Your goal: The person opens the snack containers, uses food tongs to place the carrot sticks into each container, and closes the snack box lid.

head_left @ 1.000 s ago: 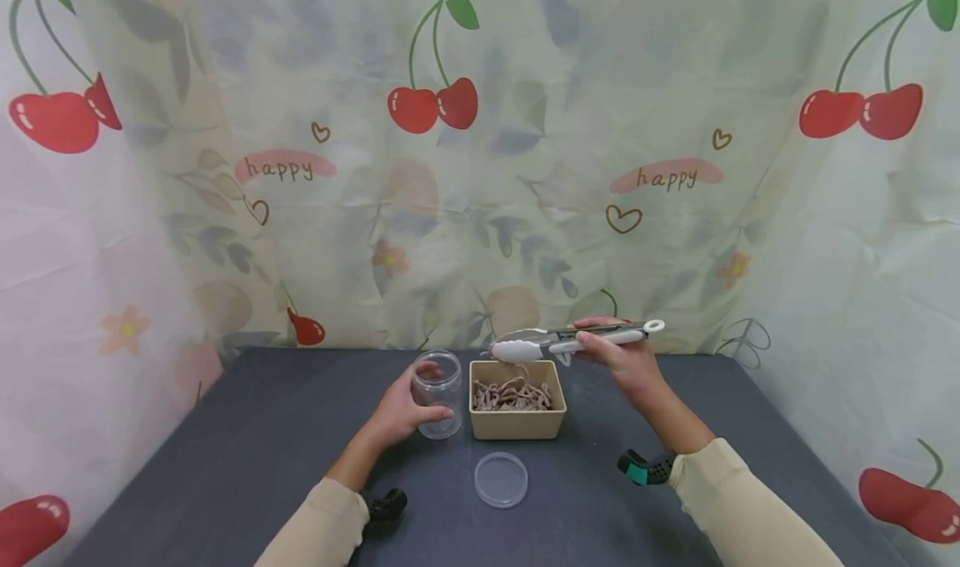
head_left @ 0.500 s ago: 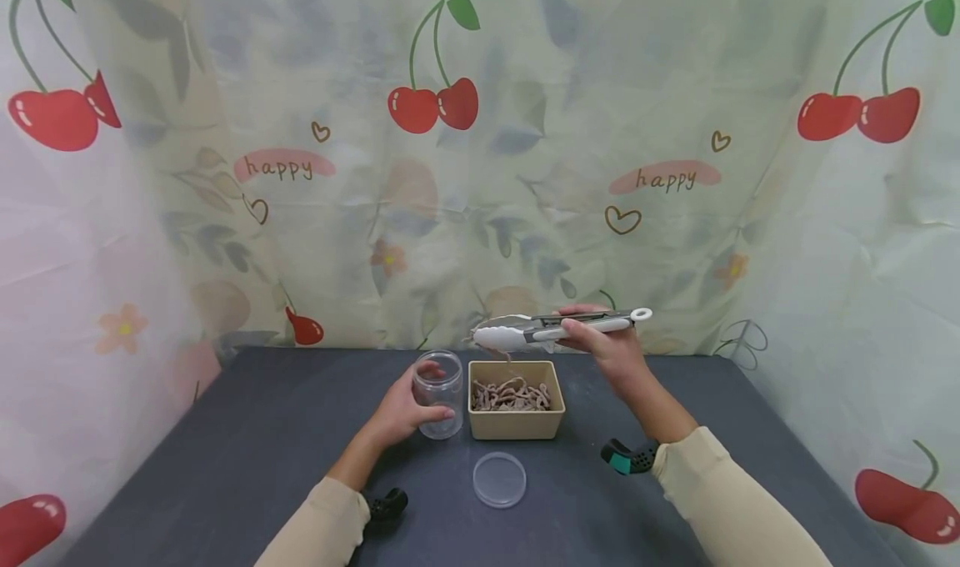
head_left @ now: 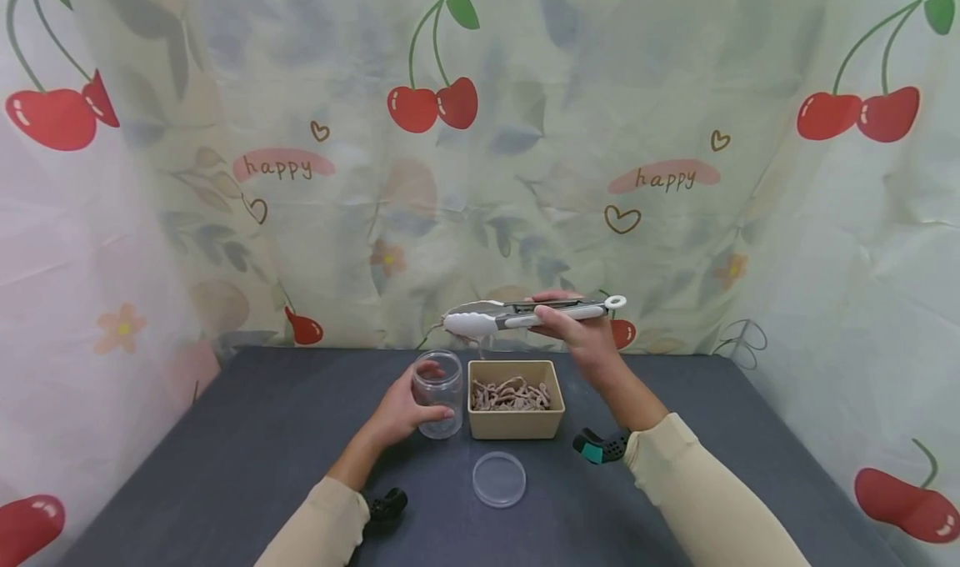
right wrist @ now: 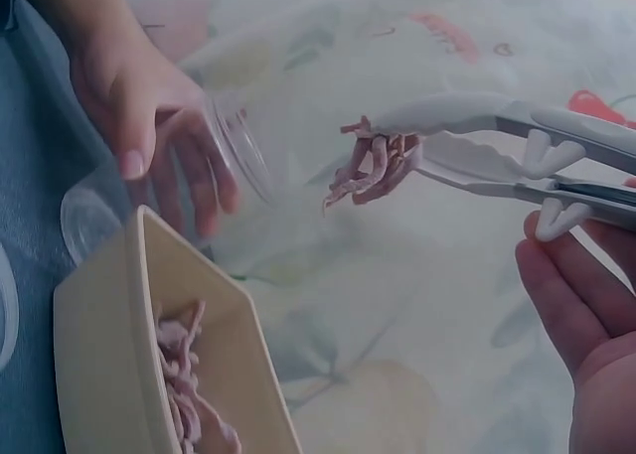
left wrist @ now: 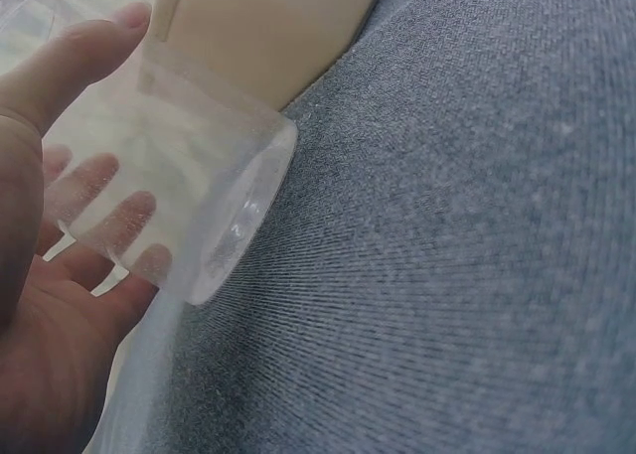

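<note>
My left hand (head_left: 401, 411) grips a clear, open-topped jar (head_left: 444, 388) that stands upright on the table; in the left wrist view its fingers curve round the jar wall (left wrist: 189, 166). My right hand (head_left: 573, 333) holds white-tipped tongs (head_left: 517, 313) up in the air. Between the tong tips, in the right wrist view, is a small bunch of pinkish-brown twisted strips (right wrist: 373, 166). These strips hang just above and to the right of the jar's mouth. A beige box (head_left: 517, 425) beside the jar holds more such strips (head_left: 512, 395).
A clear round lid (head_left: 499, 479) lies flat on the dark table (head_left: 247, 467), in front of the box. Behind and at both sides hangs a curtain (head_left: 525, 200) printed with cherries. Both wrists wear black bands (head_left: 600, 448).
My right hand has carried the tongs and the strips leftward and slightly up, from over the box towards the jar. My left hand and the jar have stayed in place.
</note>
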A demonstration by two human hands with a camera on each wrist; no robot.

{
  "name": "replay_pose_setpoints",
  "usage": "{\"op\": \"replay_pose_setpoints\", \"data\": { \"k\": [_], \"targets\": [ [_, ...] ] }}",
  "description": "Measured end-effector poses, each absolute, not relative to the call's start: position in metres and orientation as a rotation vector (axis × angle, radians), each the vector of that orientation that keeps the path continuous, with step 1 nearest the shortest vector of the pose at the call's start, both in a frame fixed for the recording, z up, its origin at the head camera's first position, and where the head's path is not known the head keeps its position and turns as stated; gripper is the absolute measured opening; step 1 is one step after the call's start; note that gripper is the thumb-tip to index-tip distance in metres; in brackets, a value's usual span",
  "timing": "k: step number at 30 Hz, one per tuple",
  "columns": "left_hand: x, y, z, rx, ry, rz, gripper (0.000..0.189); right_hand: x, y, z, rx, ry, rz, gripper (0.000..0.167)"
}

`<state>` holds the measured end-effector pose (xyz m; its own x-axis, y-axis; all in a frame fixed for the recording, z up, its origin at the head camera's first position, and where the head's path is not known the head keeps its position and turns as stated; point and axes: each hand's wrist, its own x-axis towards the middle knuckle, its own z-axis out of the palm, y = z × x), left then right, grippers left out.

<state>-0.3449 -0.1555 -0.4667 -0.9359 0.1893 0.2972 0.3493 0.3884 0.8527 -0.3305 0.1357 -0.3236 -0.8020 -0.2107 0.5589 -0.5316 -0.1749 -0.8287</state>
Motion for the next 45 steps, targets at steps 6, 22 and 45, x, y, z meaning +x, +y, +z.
{"op": "replay_pose_setpoints", "data": {
  "k": [6,22,45],
  "targets": [
    [-0.346,-0.156,-0.467,-0.478,-2.495,-1.597,0.074,-0.331,0.122,-0.324,0.863,-1.816,2.101,0.030],
    [-0.345,-0.155,-0.465,-0.520,-2.462,-1.634,0.075,-0.332,0.101,-0.347,0.840,-1.767,2.188,0.031],
    [-0.344,-0.156,-0.466,-0.493,-2.476,-1.609,0.073,-0.329,0.102,-0.365,0.792,-1.819,2.222,0.031]
  ]
}}
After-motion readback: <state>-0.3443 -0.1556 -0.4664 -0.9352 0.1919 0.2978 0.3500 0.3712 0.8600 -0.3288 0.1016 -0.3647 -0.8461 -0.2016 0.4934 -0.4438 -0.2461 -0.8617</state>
